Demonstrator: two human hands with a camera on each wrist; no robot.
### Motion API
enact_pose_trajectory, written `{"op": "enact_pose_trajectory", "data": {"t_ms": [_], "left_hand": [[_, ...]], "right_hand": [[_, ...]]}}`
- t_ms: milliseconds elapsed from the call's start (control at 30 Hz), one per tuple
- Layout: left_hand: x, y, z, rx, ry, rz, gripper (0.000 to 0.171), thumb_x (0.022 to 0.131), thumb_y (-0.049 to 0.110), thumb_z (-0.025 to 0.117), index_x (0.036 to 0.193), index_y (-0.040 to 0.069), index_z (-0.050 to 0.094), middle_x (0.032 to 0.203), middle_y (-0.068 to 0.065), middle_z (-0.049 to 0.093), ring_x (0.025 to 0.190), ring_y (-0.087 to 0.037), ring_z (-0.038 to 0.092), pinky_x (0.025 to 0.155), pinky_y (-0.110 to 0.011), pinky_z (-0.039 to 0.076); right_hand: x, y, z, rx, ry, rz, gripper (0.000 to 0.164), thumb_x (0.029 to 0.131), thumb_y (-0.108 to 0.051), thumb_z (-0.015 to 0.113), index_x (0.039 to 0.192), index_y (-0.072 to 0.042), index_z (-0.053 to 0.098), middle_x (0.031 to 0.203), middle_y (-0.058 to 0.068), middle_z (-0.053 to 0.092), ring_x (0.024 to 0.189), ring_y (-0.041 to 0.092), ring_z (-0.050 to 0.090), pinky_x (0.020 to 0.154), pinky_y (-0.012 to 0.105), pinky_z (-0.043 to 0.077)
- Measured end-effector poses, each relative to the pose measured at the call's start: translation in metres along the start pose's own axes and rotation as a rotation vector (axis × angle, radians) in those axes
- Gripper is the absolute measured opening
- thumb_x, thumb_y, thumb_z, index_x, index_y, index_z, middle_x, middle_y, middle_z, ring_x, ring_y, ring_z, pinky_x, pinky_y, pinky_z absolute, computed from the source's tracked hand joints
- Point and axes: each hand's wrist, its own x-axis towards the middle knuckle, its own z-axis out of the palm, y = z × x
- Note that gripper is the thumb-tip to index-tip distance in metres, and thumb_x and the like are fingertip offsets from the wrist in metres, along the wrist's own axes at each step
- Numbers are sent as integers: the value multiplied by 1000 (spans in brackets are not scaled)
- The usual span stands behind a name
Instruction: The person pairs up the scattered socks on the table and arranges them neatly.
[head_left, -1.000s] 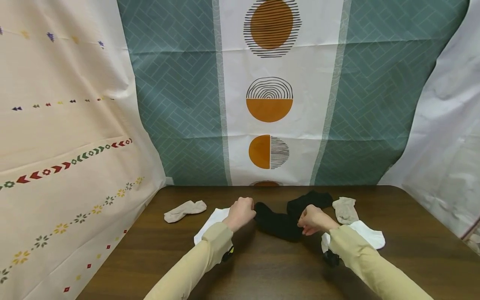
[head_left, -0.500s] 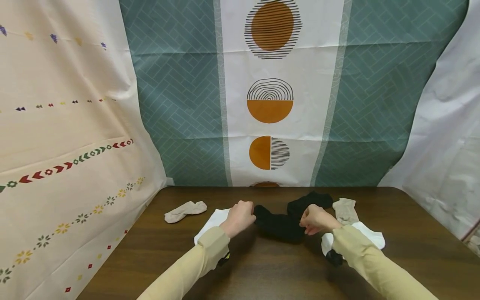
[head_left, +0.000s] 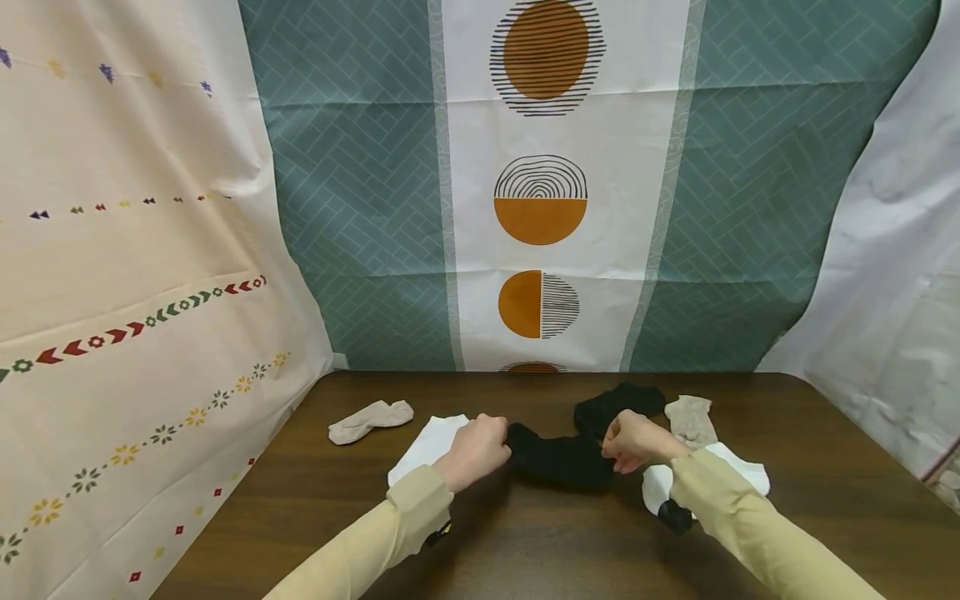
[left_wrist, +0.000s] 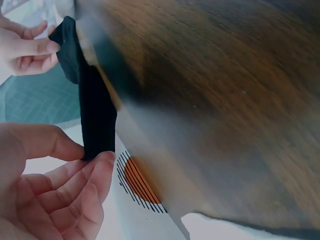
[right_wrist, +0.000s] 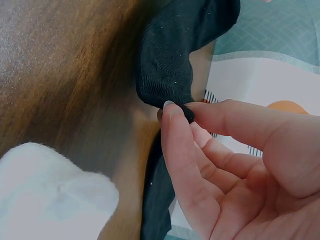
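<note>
A black sock stretches sideways between the two hands, over the middle of the table. My left hand pinches its left end between thumb and forefinger, as the left wrist view shows on the sock. At the opposite end, my right hand pinches a corner with thumb and fingertip; the sock looks finely ribbed there. Just behind the right hand lies a second black sock, which also shows in the right wrist view as a dark strip past the fingers.
On the wooden table, a white sock lies beside the left hand and a beige sock farther left. Right of the right hand are another beige sock and a white sock, partly behind the sleeve. A patterned curtain hangs behind.
My left hand has come slightly nearer the body, lowering the left end of the held black sock. My right hand has shifted a little to the right, still pinching the other end.
</note>
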Motion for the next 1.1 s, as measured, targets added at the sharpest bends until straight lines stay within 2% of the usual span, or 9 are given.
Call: {"op": "enact_pose_trajectory", "data": {"t_ms": [233, 400, 633, 833, 1100], "left_hand": [[-4, -1, -2, 14, 1, 11, 15, 73, 6, 58, 62, 9, 50, 50, 3, 41, 43, -11, 36, 38, -28, 32], [-7, -2, 1, 23, -11, 20, 15, 71, 5, 58, 61, 10, 49, 51, 3, 40, 44, -10, 34, 37, -28, 31], [-11, 2, 3, 55, -32, 34, 7, 71, 5, 60, 66, 8, 54, 51, 3, 42, 42, -11, 36, 37, -28, 33], [-14, 4, 8, 92, -27, 36, 11, 68, 7, 62, 62, 9, 53, 51, 3, 43, 43, -11, 39, 37, -30, 33], [-18, 7, 13, 83, -43, 41, 18, 68, 6, 63, 56, 10, 50, 49, 3, 42, 42, -11, 36, 36, -29, 32]], "right_hand": [[-1, 1, -2, -14, -2, -3, 6, 79, 5, 59, 74, 5, 61, 65, 14, 60, 52, 20, 59, 51, 32, 50], [0, 1, -3, -2, -18, -13, 6, 80, 4, 59, 75, 4, 61, 66, 14, 60, 54, 21, 59, 51, 32, 49], [-2, 2, -1, 0, -19, 7, 5, 80, 4, 60, 75, 4, 60, 66, 15, 59, 54, 21, 59, 52, 32, 49], [-2, 6, 1, -8, -25, 7, 5, 79, 5, 60, 74, 5, 60, 66, 15, 59, 54, 22, 60, 52, 32, 50], [2, 12, 6, -25, -25, 38, 8, 78, 7, 59, 72, 3, 59, 67, 12, 61, 53, 20, 60, 51, 31, 49]]}}
